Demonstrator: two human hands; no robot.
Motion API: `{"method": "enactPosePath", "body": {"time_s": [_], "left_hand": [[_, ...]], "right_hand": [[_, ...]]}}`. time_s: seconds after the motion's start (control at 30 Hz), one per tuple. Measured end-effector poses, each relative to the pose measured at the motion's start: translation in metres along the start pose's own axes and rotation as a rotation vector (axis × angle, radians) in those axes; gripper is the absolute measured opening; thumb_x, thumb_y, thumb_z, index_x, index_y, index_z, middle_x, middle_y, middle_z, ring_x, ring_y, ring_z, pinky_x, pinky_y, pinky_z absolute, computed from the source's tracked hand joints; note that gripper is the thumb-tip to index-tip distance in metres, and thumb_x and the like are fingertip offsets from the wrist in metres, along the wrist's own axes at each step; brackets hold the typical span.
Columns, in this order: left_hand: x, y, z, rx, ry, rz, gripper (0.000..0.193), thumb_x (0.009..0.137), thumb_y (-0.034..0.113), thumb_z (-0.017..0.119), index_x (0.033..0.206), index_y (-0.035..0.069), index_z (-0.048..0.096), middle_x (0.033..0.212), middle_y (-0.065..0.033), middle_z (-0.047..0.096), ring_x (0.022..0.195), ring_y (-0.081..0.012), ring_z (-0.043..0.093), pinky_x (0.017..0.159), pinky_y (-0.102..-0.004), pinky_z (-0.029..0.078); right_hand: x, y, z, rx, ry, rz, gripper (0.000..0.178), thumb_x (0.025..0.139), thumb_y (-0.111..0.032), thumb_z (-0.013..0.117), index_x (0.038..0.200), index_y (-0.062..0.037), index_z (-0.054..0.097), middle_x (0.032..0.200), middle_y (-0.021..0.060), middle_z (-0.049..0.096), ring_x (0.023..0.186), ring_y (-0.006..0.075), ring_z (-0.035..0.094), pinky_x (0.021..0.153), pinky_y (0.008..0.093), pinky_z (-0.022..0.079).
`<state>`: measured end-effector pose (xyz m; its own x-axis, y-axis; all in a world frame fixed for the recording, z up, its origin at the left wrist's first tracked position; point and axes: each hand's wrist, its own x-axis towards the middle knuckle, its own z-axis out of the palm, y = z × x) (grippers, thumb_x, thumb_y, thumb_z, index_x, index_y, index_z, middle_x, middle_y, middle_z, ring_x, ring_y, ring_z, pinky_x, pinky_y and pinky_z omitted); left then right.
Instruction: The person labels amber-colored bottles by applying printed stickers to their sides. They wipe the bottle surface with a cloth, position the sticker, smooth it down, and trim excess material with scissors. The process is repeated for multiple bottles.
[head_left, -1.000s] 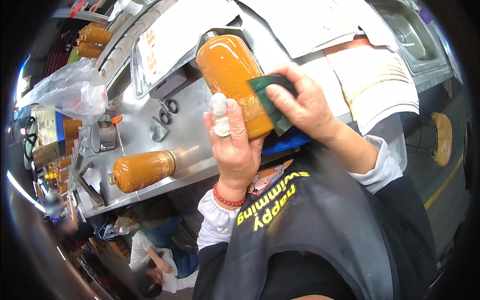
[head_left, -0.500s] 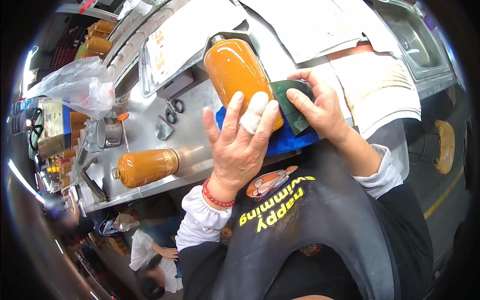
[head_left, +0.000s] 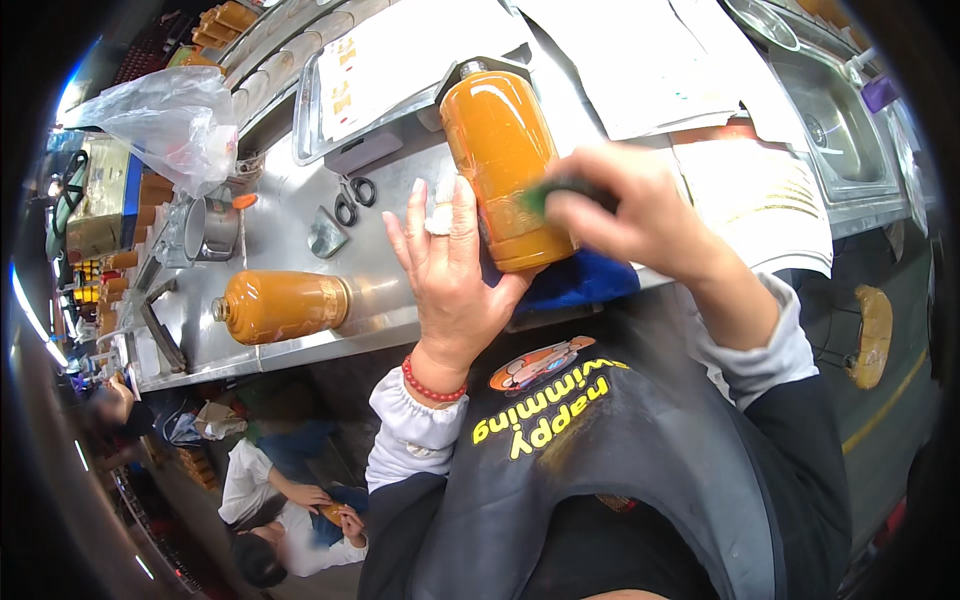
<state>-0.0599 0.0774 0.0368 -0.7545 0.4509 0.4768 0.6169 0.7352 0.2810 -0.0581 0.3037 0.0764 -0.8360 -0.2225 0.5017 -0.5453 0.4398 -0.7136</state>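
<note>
An orange-glazed bottle (head_left: pixel 500 150) lies on its side, its neck pointing away from me against a dark angular support. My right hand (head_left: pixel 630 205) grips a dark green flat scraper (head_left: pixel 536 198), blurred by motion, with its edge over the lower part of the bottle. Beside the bottle's base, my left hand (head_left: pixel 452 255) has its fingers stretched out and one finger wrapped in white tape. Its thumb reaches under the base, partly hidden. Blue cloth (head_left: pixel 585 287) lies beneath the bottle's near end.
A second orange bottle (head_left: pixel 285 306) lies to the left on the metal table (head_left: pixel 385 300). Black-handled scissors (head_left: pixel 350 200), a grey flat piece (head_left: pixel 325 235) and a metal mug (head_left: pixel 210 232) are behind it. Paper sheets (head_left: pixel 640 75) and a sink (head_left: pixel 830 125) are at right. Another person (head_left: pixel 290 510) sits lower left.
My left hand has slid off the bottle's side to its base, fingers upright. The scraper has turned and moved onto the bottle's body with my right hand, uncovering more of the bottle.
</note>
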Motion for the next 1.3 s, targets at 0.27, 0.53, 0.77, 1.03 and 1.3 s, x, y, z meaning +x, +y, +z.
{"method": "enactPosePath", "body": {"time_s": [0.27, 0.53, 0.77, 1.03, 1.3], "left_hand": [[-0.001, 0.000, 0.004, -0.049, 0.037, -0.005, 0.101, 0.066, 0.035, 0.087, 0.148, -0.003, 0.042, 0.141, -0.0223, 0.053, 0.135, -0.0461, 0.042, 0.114, -0.0698, 0.014], [-0.007, -0.008, 0.012, -0.137, 0.028, -0.035, 0.103, 0.069, 0.038, 0.086, 0.149, -0.006, 0.039, 0.142, -0.0250, 0.052, 0.135, -0.0421, 0.045, 0.115, -0.0670, 0.015], [-0.010, -0.015, 0.025, -0.319, 0.031, -0.108, 0.102, 0.071, 0.040, 0.085, 0.149, -0.006, 0.038, 0.142, -0.0237, 0.051, 0.135, -0.0434, 0.045, 0.116, -0.0668, 0.015], [0.007, -0.002, -0.003, -0.063, 0.038, 0.033, 0.099, 0.066, 0.038, 0.085, 0.146, -0.003, 0.044, 0.138, -0.0217, 0.055, 0.136, -0.0426, 0.043, 0.117, -0.0668, 0.014], [-0.007, 0.001, 0.003, -0.056, 0.129, 0.125, 0.086, 0.072, 0.033, 0.083, 0.148, 0.012, 0.049, 0.143, -0.0125, 0.057, 0.143, -0.0388, 0.036, 0.121, -0.0613, 0.009]], "right_hand": [[0.004, 0.007, 0.019, -0.048, 0.250, 0.296, 0.016, 0.090, -0.011, 0.069, 0.101, -0.0012, 0.064, 0.086, 0.0150, 0.068, 0.078, 0.0203, 0.068, 0.072, 0.0328, 0.053], [-0.018, 0.031, 0.021, -0.039, 0.350, 0.398, 0.017, 0.095, -0.013, 0.068, 0.105, -0.0015, 0.064, 0.083, 0.0048, 0.065, 0.073, 0.0123, 0.061, 0.068, 0.0268, 0.051], [-0.008, 0.000, 0.015, -0.466, 0.209, -0.242, 0.025, 0.077, -0.012, 0.076, 0.101, -0.0120, 0.069, 0.078, 0.0017, 0.055, 0.071, 0.0201, 0.055, 0.075, 0.0372, 0.039], [0.020, 0.013, -0.001, -0.274, 0.076, -0.088, 0.025, 0.078, -0.007, 0.075, 0.102, -0.0085, 0.071, 0.079, 0.0060, 0.063, 0.072, 0.0212, 0.059, 0.072, 0.0347, 0.044], [-0.013, -0.004, 0.001, 0.308, 0.065, 0.368, 0.017, 0.095, -0.014, 0.068, 0.104, -0.0004, 0.064, 0.084, 0.0013, 0.066, 0.074, 0.0058, 0.061, 0.066, 0.0198, 0.049]]}}
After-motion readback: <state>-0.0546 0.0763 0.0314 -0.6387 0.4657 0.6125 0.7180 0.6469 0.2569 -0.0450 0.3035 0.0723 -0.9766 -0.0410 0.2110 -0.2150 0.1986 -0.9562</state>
